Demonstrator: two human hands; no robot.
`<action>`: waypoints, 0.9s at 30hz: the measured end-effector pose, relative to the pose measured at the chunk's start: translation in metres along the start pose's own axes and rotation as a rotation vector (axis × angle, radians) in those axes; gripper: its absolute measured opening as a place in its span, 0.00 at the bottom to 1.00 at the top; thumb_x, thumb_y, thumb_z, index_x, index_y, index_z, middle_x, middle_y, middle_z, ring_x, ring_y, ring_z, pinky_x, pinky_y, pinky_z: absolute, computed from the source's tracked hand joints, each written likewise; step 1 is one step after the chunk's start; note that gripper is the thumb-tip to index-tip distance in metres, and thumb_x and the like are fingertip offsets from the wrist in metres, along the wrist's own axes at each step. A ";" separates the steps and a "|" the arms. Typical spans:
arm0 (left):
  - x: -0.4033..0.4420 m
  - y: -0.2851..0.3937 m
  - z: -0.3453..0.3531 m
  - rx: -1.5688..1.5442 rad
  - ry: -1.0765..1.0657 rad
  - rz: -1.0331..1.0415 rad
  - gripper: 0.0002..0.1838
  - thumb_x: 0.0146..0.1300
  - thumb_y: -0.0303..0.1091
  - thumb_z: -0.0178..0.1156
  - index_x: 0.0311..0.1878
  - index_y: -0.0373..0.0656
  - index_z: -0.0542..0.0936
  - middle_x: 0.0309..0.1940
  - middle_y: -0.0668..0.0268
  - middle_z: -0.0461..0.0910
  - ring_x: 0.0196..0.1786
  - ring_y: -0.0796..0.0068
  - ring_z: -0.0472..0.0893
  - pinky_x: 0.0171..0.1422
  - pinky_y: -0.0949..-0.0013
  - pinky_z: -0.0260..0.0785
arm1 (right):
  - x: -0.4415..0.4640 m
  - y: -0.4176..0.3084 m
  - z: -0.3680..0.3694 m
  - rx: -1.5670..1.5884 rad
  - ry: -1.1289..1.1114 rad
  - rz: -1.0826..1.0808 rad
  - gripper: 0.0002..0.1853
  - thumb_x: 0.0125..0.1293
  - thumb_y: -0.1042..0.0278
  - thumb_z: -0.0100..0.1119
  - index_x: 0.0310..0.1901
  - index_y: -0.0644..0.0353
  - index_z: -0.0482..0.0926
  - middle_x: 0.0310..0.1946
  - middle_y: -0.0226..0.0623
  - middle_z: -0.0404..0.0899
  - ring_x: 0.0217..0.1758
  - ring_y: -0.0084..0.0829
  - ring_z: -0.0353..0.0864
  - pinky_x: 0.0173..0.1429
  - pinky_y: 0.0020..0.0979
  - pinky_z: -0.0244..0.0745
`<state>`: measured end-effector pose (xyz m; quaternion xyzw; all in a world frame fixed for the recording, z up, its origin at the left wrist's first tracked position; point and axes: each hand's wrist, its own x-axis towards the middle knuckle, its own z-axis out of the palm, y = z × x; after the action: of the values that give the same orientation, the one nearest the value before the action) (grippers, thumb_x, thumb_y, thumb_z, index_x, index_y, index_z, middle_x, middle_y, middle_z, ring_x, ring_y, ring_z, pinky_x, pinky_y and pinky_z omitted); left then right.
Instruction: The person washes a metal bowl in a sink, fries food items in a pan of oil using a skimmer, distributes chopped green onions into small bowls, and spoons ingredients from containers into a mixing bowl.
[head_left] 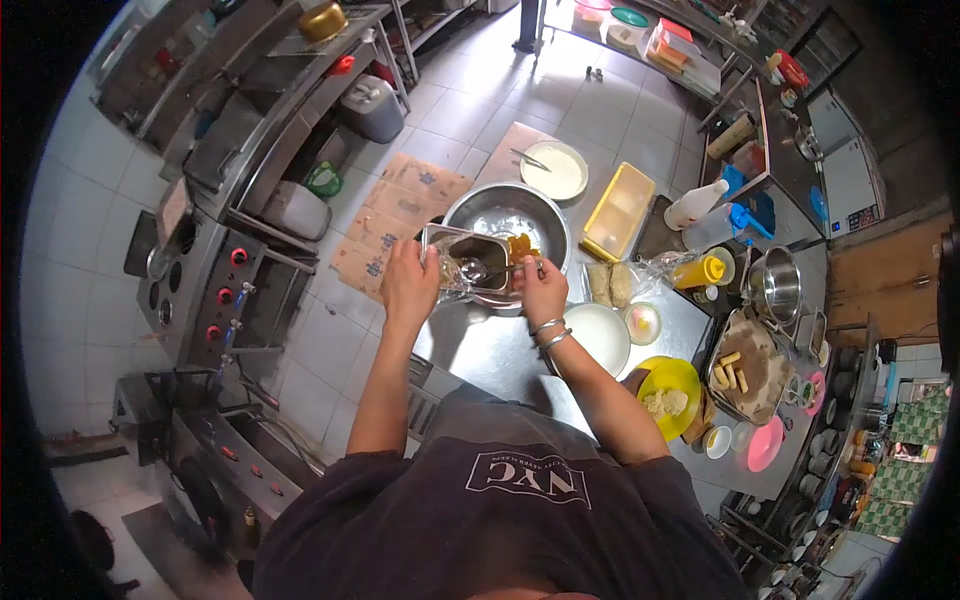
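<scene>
My left hand (pixel 410 285) grips the left side of a rectangular metal container (pixel 468 245), which is tilted over a large steel bowl (pixel 510 208). A clear plastic wrap hangs by its near edge. My right hand (pixel 542 290) holds a spoon (pixel 474 269), its round head inside the container. Some orange-yellow food (pixel 521 247) shows at the container's right side, above the bowl. Just right of my right wrist lies a white plate (pixel 597 338) on the steel table (pixel 450 340).
Behind the bowl stands a dish of pale cream (pixel 554 170) with tongs. A yellow tray (pixel 618 213), bottles (pixel 697 205), a yellow bowl (pixel 669 396) and a paper-lined tray (pixel 750 365) are at the right. A stove (pixel 205 290) stands left.
</scene>
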<state>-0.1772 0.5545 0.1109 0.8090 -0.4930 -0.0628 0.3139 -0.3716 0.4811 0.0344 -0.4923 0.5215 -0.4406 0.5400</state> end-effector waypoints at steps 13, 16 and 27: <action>0.000 -0.048 -0.014 0.021 0.084 -0.143 0.17 0.69 0.42 0.55 0.37 0.34 0.74 0.39 0.48 0.76 0.43 0.43 0.77 0.48 0.47 0.68 | 0.041 0.003 -0.046 0.030 0.112 -0.070 0.12 0.73 0.61 0.58 0.38 0.63 0.82 0.23 0.33 0.82 0.21 0.20 0.76 0.27 0.26 0.71; -0.002 -0.062 -0.022 0.040 0.082 -0.171 0.18 0.69 0.43 0.55 0.35 0.34 0.74 0.40 0.47 0.76 0.42 0.43 0.77 0.47 0.47 0.68 | 0.039 -0.005 -0.048 -0.218 0.117 -0.251 0.10 0.71 0.65 0.58 0.39 0.63 0.82 0.24 0.38 0.82 0.23 0.28 0.78 0.30 0.31 0.72; -0.015 -0.111 0.002 -0.339 0.100 -0.367 0.18 0.70 0.42 0.58 0.30 0.36 0.74 0.24 0.67 0.73 0.30 0.76 0.69 0.36 0.66 0.64 | -0.001 -0.087 -0.047 -0.463 0.055 -0.896 0.04 0.65 0.75 0.61 0.40 0.63 0.81 0.31 0.42 0.82 0.34 0.41 0.82 0.39 0.37 0.77</action>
<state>-0.1018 0.6018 0.0431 0.8229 -0.3042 -0.1602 0.4524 -0.4151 0.4672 0.1223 -0.7628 0.3568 -0.5148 0.1606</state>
